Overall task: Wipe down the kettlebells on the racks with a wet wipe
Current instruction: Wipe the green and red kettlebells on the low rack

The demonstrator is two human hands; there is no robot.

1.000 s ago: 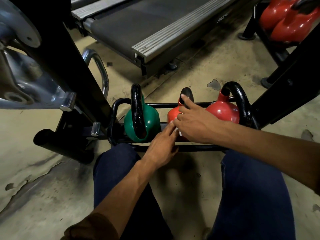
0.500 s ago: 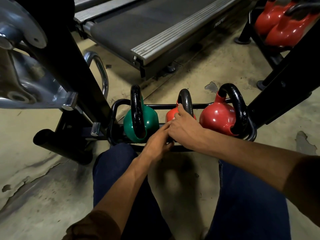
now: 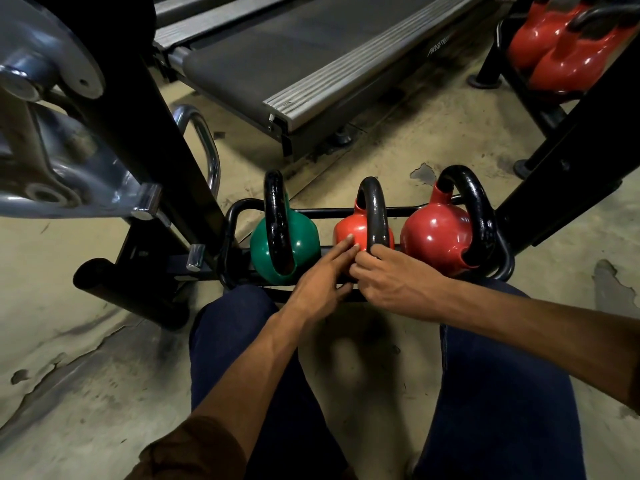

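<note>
Hands [image 3: 318,285] [image 3: 394,282] seemingly on middle red kettlebell [image 3: 349,226]

Dark blue trousers [image 3: 502,393] cover both legs. A brown sleeve [image 3: 187,452] ends near the left elbow, over the trousers' left leg; a darker sleeve edge [image 3: 635,375] shows right of the trousers.

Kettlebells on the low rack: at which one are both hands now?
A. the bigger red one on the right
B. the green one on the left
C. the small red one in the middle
C: the straight fingers of the left hand lie on the red body of the middle kettlebell, and the right hand sits at the foot of its black handle. Neither hand is on the green kettlebell or the bigger red kettlebell.
</note>
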